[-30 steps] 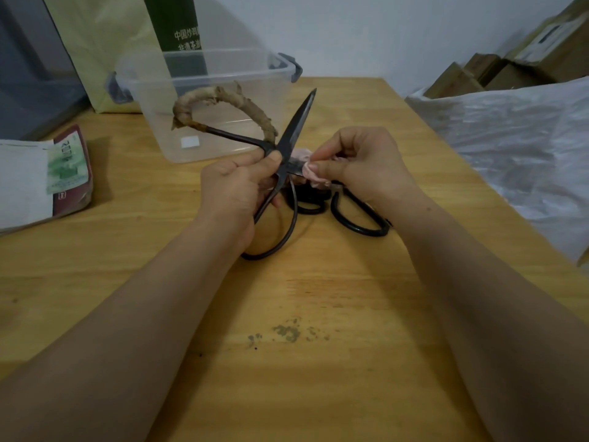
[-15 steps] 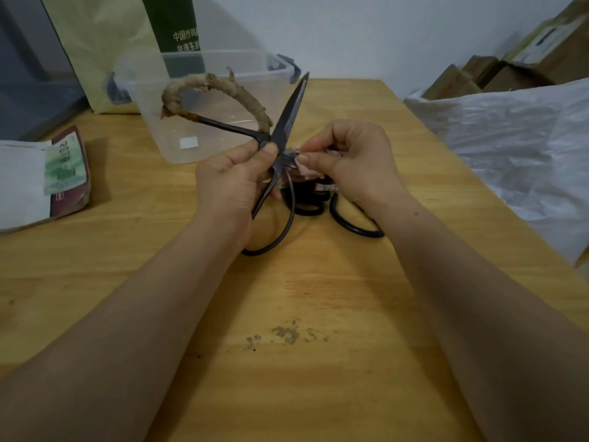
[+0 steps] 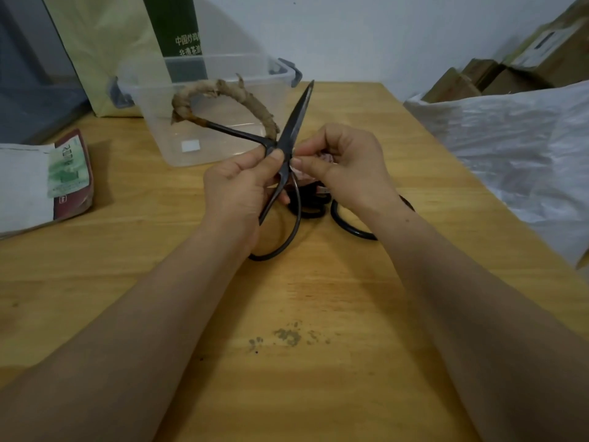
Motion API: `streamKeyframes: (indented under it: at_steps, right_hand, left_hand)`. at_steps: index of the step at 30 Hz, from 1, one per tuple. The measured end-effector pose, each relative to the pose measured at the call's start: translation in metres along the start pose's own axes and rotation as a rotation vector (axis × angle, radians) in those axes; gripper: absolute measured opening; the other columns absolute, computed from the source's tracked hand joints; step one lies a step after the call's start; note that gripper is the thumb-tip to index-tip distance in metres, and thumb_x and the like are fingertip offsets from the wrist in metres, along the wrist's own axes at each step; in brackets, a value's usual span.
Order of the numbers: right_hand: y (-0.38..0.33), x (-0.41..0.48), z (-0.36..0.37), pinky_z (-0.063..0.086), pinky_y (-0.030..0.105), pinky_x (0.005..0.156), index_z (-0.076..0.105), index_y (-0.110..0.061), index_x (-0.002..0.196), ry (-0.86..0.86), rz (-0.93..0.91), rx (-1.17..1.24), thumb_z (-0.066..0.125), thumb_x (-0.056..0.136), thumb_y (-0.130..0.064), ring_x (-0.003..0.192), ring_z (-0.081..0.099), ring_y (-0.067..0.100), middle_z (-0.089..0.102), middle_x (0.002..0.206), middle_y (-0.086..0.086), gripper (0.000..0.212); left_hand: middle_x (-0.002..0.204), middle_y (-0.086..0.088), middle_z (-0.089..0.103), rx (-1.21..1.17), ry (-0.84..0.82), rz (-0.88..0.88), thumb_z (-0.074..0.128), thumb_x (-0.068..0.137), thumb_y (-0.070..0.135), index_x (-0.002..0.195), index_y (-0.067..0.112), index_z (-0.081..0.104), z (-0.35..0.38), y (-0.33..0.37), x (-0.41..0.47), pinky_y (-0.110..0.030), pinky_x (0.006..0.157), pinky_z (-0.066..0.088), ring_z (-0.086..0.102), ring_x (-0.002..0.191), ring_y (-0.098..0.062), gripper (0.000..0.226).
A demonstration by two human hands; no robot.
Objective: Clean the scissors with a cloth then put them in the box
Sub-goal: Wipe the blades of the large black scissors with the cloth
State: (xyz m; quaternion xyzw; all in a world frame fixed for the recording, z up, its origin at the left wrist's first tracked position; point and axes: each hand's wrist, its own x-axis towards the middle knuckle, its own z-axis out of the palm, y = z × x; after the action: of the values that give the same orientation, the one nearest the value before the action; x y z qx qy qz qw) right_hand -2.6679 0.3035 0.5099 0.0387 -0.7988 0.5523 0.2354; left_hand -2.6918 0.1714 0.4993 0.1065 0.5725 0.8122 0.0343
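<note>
My left hand (image 3: 237, 189) grips a pair of large black iron scissors (image 3: 294, 122) near the pivot, holding them above the table with the blades spread. One handle loop is wrapped in tan cloth and rises in front of the clear plastic box (image 3: 204, 113). One blade points up and away. My right hand (image 3: 347, 164) pinches a small pink cloth (image 3: 301, 173) against the blade just beside the pivot. A second pair of black scissors (image 3: 342, 218) lies on the table under my right wrist, mostly hidden.
The wooden table (image 3: 287, 346) has a dark stain near its middle. A packet with a green label (image 3: 47, 183) lies at the left edge. A tan and green paper bag (image 3: 121, 52) stands behind the box. White plastic sheeting (image 3: 516, 148) covers the right side, with cardboard boxes (image 3: 497, 71) behind.
The held scissors have tilted and risen slightly, the wrapped handle swinging further left. My right hand has stayed at the pivot, working the cloth against the blade.
</note>
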Motion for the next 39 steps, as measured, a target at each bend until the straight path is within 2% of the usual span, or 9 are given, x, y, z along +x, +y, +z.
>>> streamKeyframes:
  at_steps: [8,10,13,18,23,29,33,36,39]
  right_hand:
    - [0.014,0.003,-0.011,0.055,0.022,0.072,0.063,-0.022,0.072,0.063,0.015,-0.092,0.074,0.079,-0.004,0.077,0.067,0.007,0.068,0.082,-0.006,0.022]
    - [0.004,0.005,-0.004,0.057,0.024,0.067,0.063,-0.022,0.072,0.036,-0.002,-0.088,0.073,0.079,-0.004,0.073,0.067,0.005,0.068,0.08,-0.003,0.022]
    - [-0.009,0.011,0.004,0.06,0.034,0.064,0.061,-0.019,0.071,-0.031,0.0,-0.041,0.07,0.08,0.0,0.075,0.07,0.019,0.067,0.083,0.01,0.024]
    - [-0.001,0.003,0.001,0.05,0.012,0.06,0.064,-0.014,0.076,0.009,0.021,-0.061,0.071,0.08,-0.001,0.065,0.062,-0.004,0.064,0.077,-0.005,0.016]
    - [0.011,0.005,-0.012,0.052,0.019,0.073,0.062,-0.028,0.072,0.076,0.017,-0.218,0.074,0.08,-0.009,0.078,0.063,0.002,0.067,0.082,-0.014,0.024]
    - [-0.003,0.005,0.002,0.052,0.015,0.057,0.061,-0.017,0.074,0.029,-0.01,-0.059,0.07,0.081,0.0,0.065,0.065,-0.001,0.065,0.079,0.0,0.021]
    - [0.009,0.006,-0.009,0.058,0.036,0.075,0.063,-0.024,0.072,0.038,-0.012,-0.154,0.073,0.079,-0.004,0.083,0.068,0.017,0.069,0.085,0.002,0.023]
    - [0.014,0.005,-0.016,0.056,0.041,0.08,0.063,-0.025,0.072,0.082,0.017,-0.172,0.073,0.079,-0.005,0.086,0.068,0.019,0.07,0.088,0.003,0.023]
    - [0.008,0.004,-0.005,0.059,0.03,0.068,0.063,-0.019,0.074,0.077,0.014,-0.103,0.072,0.08,-0.004,0.076,0.068,0.01,0.07,0.086,0.003,0.018]
  left_hand:
    - [0.057,0.005,0.065,-0.008,0.045,0.029,0.058,0.09,0.003,0.103,-0.006,0.064,-0.004,0.005,0.004,-0.023,0.045,0.044,0.055,0.047,-0.006,0.017]
    - [0.062,0.004,0.068,0.006,0.036,0.044,0.057,0.09,0.004,0.1,-0.002,0.066,-0.003,0.005,0.003,-0.023,0.046,0.044,0.057,0.05,-0.007,0.014]
    - [0.07,-0.003,0.069,0.005,0.024,0.044,0.058,0.09,0.004,0.096,0.003,0.068,-0.002,0.003,0.003,-0.024,0.047,0.044,0.059,0.054,-0.01,0.012]
    - [0.077,-0.012,0.067,-0.06,0.067,-0.038,0.063,0.086,0.003,0.112,-0.009,0.062,-0.002,0.003,0.003,-0.024,0.044,0.044,0.058,0.054,-0.015,0.028]
    - [0.081,-0.013,0.065,-0.1,0.093,-0.039,0.062,0.086,0.001,0.119,-0.011,0.056,-0.002,0.005,0.006,-0.023,0.043,0.043,0.058,0.049,-0.01,0.035]
    - [0.083,-0.015,0.067,-0.031,0.015,-0.029,0.059,0.089,0.004,0.11,-0.007,0.063,0.002,0.002,0.002,-0.023,0.047,0.046,0.06,0.059,-0.015,0.024]
    - [0.08,-0.015,0.064,-0.082,0.097,-0.054,0.064,0.085,0.003,0.117,-0.011,0.058,-0.004,0.004,0.005,-0.024,0.044,0.045,0.056,0.057,-0.017,0.035]
    - [0.071,-0.006,0.067,-0.079,0.105,-0.027,0.063,0.086,0.002,0.117,-0.012,0.058,-0.004,0.006,0.007,-0.023,0.044,0.046,0.057,0.051,-0.009,0.035]
    - [0.061,0.003,0.066,-0.053,0.073,-0.001,0.059,0.088,0.002,0.112,-0.011,0.061,0.0,0.004,0.004,-0.023,0.045,0.045,0.056,0.047,-0.005,0.027]
